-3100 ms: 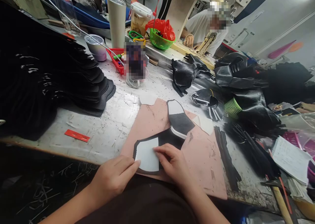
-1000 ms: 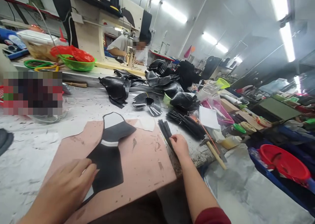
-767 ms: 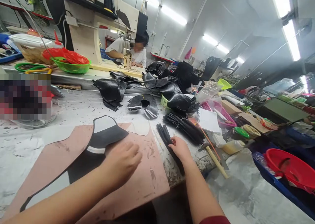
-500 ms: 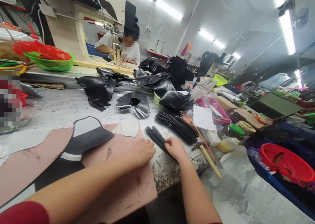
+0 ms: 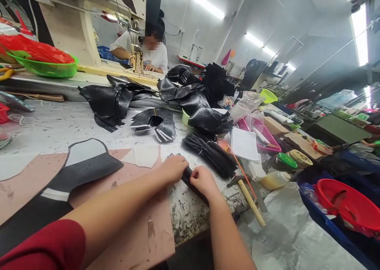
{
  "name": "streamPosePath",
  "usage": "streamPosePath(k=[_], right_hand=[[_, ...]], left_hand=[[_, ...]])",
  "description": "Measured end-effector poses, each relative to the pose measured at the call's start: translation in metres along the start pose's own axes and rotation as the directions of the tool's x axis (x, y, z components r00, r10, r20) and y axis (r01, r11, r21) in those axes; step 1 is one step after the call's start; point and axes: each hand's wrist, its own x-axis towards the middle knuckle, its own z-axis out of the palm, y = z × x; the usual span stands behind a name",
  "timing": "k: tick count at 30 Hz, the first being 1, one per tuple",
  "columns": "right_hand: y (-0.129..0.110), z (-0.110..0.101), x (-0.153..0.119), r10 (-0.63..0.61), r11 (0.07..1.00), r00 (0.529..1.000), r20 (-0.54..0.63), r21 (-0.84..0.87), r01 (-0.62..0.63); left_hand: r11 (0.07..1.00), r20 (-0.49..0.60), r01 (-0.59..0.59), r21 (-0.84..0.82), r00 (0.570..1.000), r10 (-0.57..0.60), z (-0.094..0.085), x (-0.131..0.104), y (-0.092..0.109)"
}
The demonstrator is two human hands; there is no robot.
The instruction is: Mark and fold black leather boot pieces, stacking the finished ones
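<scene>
Thin black strips (image 5: 186, 176) of leather-like material lie near the table's front edge, partly covered by both hands. My left hand (image 5: 175, 169) is curled over their far end, its fingertips closed on them. Close beside it, my right hand (image 5: 204, 181) pinches the strips between thumb and fingers. How many strips are held is hidden. Just beyond lies a thicker tied bundle of black strips (image 5: 209, 153). To the left, a black piece with white panels (image 5: 92, 167) rests on a pinkish board (image 5: 148, 222), and a white piece (image 5: 142, 156) lies at the board's far edge.
Stacks of black cut pieces (image 5: 103, 101) and a curved bundle with white edges (image 5: 154, 123) lie farther back. A hammer (image 5: 251, 202) and a notebook (image 5: 245, 143) are at right, near a red basin (image 5: 350, 202). Behind a sewing machine (image 5: 138, 60) a person (image 5: 160, 58) sits.
My left hand has moved from beside the strips onto their far end and closed there. My right hand stays pinched on them. The view has shifted slightly.
</scene>
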Motion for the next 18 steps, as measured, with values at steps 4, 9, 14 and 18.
streamPosePath(k=[4,9,14,18], right_hand=[[-0.007,-0.001,-0.01,0.04,0.999,0.999,0.002,0.0,-0.04],[-0.008,-0.011,-0.019,0.021,0.997,0.999,0.043,0.071,-0.024],[0.001,-0.019,-0.018,-0.021,0.982,0.996,0.081,0.188,0.005],[0.01,-0.021,-0.013,-0.043,0.959,0.99,0.132,0.284,0.003]], left_hand=[[0.992,-0.054,0.126,-0.016,0.99,-0.127,-0.01,-0.009,0.0],[0.984,-0.062,0.179,-0.026,0.982,-0.18,-0.019,-0.022,0.001],[0.992,-0.069,0.126,0.006,0.99,-0.125,-0.028,-0.027,0.004],[0.998,-0.07,-0.037,0.057,0.997,0.041,-0.025,-0.035,0.02]])
